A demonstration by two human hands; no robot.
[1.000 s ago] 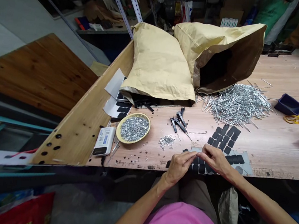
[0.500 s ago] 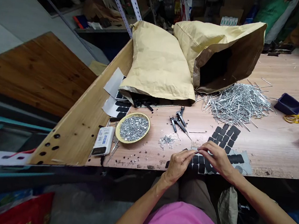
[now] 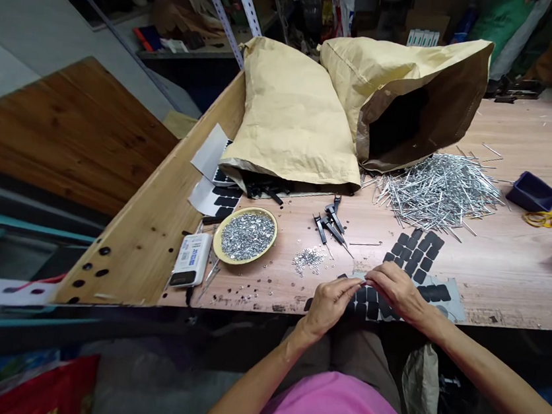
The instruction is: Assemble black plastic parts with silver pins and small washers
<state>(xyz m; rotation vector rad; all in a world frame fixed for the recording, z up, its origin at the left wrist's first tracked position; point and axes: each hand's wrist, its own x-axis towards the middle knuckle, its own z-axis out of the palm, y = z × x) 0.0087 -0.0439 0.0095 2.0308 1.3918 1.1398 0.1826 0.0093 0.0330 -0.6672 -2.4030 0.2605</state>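
Note:
My left hand [image 3: 329, 303] and my right hand [image 3: 396, 290] meet fingertip to fingertip at the table's front edge. Both are pinched shut on a small part between them, too small to make out. They hover over a grey sheet of black pads [image 3: 433, 293]. More black pads [image 3: 416, 251] lie just behind the right hand. A small heap of tiny silver pieces [image 3: 308, 260] sits left of the hands, and a yellow dish [image 3: 245, 234] full of the same pieces stands farther left. A few black clips [image 3: 330, 225] lie behind that heap.
A big pile of silver pins [image 3: 437, 189] spills from an open paper sack [image 3: 408, 96]; a second sack [image 3: 291, 116] lies beside it. A white box [image 3: 191, 260] sits at the left edge, a blue tray [image 3: 533, 192] and yellow scissors [image 3: 548, 217] at the right.
Both hands have shifted slightly away from me, the right hand a little more, while staying pinched together. Nothing else on the table moved.

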